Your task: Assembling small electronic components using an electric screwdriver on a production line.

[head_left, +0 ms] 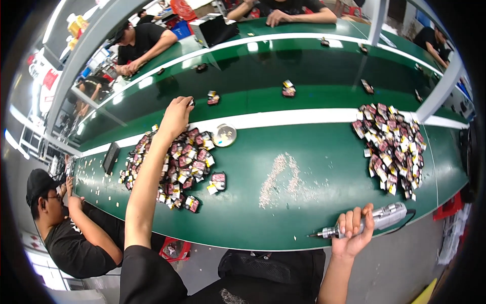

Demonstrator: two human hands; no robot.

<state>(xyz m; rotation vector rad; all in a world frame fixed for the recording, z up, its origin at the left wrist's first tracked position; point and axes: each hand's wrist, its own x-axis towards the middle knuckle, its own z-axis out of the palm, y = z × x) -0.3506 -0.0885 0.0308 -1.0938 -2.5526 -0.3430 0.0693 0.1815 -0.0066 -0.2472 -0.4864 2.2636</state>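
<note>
My left hand (175, 117) reaches across the white rail at the belt's near edge. Its fingers are closed on a small dark part (191, 102), mostly hidden by the fingertips. Under that forearm lies a heap of small black, red and white parts (188, 161), with a single similar part (217, 181) just right of it. At the bench's front edge my right hand (356, 230) grips a grey electric screwdriver (390, 215), its bit pointing left. Tiny pale pieces (277, 177) are scattered between the two hands on the green bench (248, 218).
A second heap of similar parts (392, 152) lies at the right. Beside the left heap stand a round metal dish (224, 135) and a black box (111, 158). Spaced parts (288, 88) ride the belt. A co-worker (76, 228) sits at left; others sit beyond the belt.
</note>
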